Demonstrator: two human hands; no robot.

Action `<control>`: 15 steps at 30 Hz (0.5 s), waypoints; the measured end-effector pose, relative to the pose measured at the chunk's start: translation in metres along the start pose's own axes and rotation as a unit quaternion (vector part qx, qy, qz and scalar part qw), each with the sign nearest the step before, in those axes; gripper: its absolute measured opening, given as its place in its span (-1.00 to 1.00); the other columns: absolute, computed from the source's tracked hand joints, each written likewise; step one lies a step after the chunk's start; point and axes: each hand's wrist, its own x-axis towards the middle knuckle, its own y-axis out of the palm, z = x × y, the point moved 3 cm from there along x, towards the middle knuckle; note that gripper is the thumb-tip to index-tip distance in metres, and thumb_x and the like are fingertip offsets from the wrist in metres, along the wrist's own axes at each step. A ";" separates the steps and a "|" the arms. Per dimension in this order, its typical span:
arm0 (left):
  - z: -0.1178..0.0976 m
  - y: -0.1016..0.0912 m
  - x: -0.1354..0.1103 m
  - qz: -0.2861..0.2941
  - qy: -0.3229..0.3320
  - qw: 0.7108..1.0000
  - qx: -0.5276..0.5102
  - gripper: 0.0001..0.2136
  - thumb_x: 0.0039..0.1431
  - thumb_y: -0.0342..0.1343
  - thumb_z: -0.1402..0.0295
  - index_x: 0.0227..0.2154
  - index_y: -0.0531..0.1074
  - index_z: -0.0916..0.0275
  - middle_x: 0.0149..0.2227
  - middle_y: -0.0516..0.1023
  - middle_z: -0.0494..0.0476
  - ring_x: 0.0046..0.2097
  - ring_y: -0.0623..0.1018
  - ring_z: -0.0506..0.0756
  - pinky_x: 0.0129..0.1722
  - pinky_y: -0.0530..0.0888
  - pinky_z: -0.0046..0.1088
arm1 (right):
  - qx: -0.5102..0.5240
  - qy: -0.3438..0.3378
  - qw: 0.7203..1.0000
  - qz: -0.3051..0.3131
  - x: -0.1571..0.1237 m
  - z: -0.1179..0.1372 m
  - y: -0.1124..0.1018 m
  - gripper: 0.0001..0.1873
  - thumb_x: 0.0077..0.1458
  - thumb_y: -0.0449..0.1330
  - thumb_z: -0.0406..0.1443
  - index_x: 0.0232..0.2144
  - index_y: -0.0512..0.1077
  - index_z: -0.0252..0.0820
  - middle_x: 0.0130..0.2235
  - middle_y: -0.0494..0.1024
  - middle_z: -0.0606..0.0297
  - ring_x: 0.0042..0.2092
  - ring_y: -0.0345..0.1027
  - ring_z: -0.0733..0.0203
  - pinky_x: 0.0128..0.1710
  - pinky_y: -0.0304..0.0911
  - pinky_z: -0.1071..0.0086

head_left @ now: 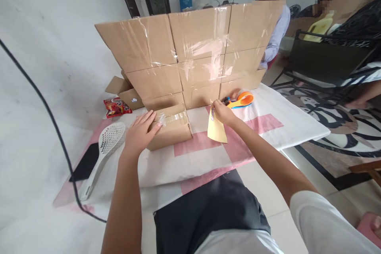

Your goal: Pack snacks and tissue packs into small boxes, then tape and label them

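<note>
My left hand [140,133] lies with its fingers stretched over the left end of a small taped cardboard box [171,139] on the table. A loose bit of clear tape sticks up by its fingertips. My right hand [224,113] pinches the top of a yellow sheet of paper [217,132], which hangs down to the right of the box. Small purple marks show near the sheet's upper edge. Just beyond the right hand is an orange-handled tool [244,99] with blue parts, partly hidden.
A wall of taped cardboard panels [202,55] stands behind. At left are a red packet [117,107], an open carton [131,97], a white slotted skimmer [110,139], a black flat object [86,162] and a hanging cable [50,111]. A person [278,35] is behind the cardboard.
</note>
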 end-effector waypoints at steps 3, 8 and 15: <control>0.001 0.001 0.004 0.001 0.004 1.000 0.004 -0.39 0.42 -0.20 -0.04 0.35 0.33 0.19 0.43 0.28 0.18 0.45 0.26 0.26 0.45 0.14 -0.11 | 0.017 0.041 0.999 -0.019 -0.005 -0.007 0.008 -0.82 0.30 -0.08 -0.36 -0.18 0.31 -0.16 -0.17 0.53 0.08 -0.18 0.41 0.01 -0.24 0.21 0.27; 0.003 0.001 0.008 0.007 -0.012 1.000 -0.005 -0.39 0.40 -0.18 -0.04 0.33 0.35 0.16 0.42 0.31 0.17 0.43 0.29 0.28 0.45 0.16 -0.06 | 0.028 0.108 0.992 -0.051 -0.015 -0.012 0.024 -0.80 0.30 -0.14 -0.32 -0.21 0.27 -0.15 -0.25 0.55 0.05 -0.23 0.40 -0.04 -0.27 0.16 0.23; 0.004 0.002 0.001 -0.006 -0.012 1.000 -0.006 -0.41 0.39 -0.19 -0.06 0.33 0.32 0.09 0.42 0.30 0.10 0.44 0.27 0.25 0.46 0.15 -0.07 | 0.161 0.052 0.985 -0.046 -0.023 -0.004 0.041 -0.83 0.38 -0.08 -0.17 -0.29 0.12 -0.06 -0.28 0.51 0.18 -0.24 0.41 0.04 -0.24 0.19 0.27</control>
